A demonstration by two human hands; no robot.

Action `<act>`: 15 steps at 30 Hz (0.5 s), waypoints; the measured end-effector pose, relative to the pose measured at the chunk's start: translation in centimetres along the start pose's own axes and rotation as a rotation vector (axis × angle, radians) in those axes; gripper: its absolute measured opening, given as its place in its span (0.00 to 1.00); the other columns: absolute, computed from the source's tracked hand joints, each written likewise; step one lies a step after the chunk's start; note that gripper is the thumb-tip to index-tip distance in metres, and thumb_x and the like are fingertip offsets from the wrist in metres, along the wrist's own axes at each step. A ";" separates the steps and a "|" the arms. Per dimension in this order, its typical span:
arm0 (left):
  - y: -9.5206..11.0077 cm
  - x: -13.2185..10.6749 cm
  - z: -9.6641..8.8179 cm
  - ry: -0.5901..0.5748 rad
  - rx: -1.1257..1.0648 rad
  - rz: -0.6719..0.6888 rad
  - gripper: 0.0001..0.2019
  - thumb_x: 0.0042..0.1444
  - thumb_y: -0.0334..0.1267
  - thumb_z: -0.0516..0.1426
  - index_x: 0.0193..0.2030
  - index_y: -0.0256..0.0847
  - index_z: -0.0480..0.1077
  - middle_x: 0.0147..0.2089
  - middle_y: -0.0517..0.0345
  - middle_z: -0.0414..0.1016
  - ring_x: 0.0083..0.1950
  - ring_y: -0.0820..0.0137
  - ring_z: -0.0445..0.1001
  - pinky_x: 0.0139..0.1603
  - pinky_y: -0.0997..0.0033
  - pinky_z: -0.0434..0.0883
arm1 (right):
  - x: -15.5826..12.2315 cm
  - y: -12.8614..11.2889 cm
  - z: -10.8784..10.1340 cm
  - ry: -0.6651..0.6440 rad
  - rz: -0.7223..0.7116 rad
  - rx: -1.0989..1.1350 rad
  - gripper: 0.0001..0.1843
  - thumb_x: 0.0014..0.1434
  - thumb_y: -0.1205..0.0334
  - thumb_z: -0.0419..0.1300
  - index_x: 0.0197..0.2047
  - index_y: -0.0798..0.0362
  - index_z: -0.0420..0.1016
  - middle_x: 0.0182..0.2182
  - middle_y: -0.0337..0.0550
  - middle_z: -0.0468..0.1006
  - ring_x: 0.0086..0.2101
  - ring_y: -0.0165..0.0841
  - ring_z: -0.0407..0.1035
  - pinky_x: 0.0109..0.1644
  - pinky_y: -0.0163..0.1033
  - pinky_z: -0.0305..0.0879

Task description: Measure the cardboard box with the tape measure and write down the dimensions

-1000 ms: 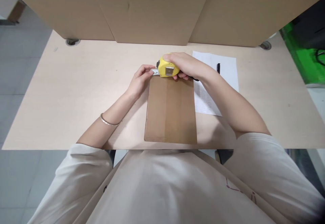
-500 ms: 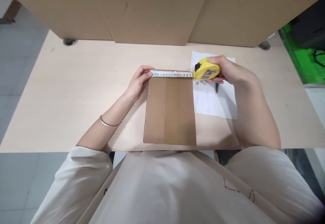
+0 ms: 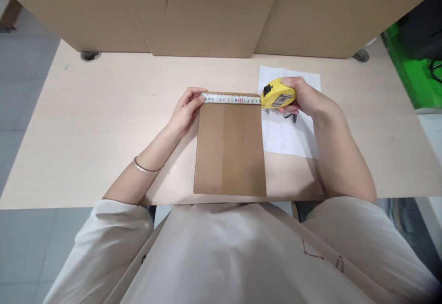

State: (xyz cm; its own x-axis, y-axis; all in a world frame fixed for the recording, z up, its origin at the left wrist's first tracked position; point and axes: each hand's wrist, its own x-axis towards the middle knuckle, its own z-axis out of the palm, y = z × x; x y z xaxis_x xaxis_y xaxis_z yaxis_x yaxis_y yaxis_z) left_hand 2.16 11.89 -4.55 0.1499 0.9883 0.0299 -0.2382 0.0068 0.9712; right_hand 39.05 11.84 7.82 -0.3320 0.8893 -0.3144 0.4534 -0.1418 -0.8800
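Observation:
A flat brown cardboard box [image 3: 229, 152] lies in front of me near the table's front edge. Across its far edge runs the extended white blade of a yellow tape measure [image 3: 278, 94]. My right hand [image 3: 304, 94] is closed around the tape's case, just past the box's far right corner. At the far left corner, my left hand [image 3: 188, 108] pinches the blade's end against the box, thumb on top. The fingertips under the right hand are partly hidden by the case.
A printed white sheet [image 3: 288, 143] lies right of the box, partly under my right hand, with a dark pen [image 3: 294, 118] on it. Tall cardboard panels [image 3: 203, 14] stand along the back of the wooden table [image 3: 86, 134]. Cable holes sit at both back corners.
The view has shifted slightly. My right hand and the tape case have tilted and moved a little left; the blade still spans the box's far edge.

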 end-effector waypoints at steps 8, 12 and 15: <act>-0.1 -0.1 0.0 -0.013 -0.032 -0.019 0.25 0.58 0.60 0.82 0.54 0.52 0.86 0.59 0.55 0.90 0.64 0.56 0.86 0.76 0.52 0.80 | 0.9 -5.7 1.1 0.077 -0.037 -0.087 0.22 0.84 0.56 0.56 0.35 0.48 0.78 0.22 0.40 0.73 0.20 0.25 0.53 0.26 0.43 0.44; -0.3 -0.1 0.2 -0.012 -0.028 -0.012 0.27 0.58 0.62 0.82 0.56 0.52 0.85 0.60 0.53 0.91 0.68 0.53 0.87 0.79 0.48 0.79 | 3.5 -8.1 5.4 -0.059 -0.054 -0.139 0.20 0.83 0.53 0.62 0.36 0.48 0.77 0.23 0.39 0.75 0.20 0.28 0.54 0.23 0.40 0.47; -0.2 -0.4 0.5 -0.024 -0.079 -0.016 0.29 0.59 0.64 0.83 0.57 0.51 0.86 0.63 0.53 0.92 0.71 0.51 0.88 0.82 0.46 0.79 | 5.3 -9.1 8.1 -0.120 -0.106 -0.129 0.21 0.84 0.50 0.64 0.37 0.49 0.74 0.28 0.40 0.76 0.23 0.29 0.61 0.24 0.39 0.49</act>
State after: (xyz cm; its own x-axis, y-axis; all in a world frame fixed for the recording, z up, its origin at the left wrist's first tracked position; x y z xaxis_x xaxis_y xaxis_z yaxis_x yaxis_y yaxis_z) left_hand 2.61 11.45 -4.69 0.1775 0.9839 0.0210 -0.3102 0.0357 0.9500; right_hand 26.48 14.30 11.30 -0.4765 0.8369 -0.2693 0.5104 0.0139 -0.8598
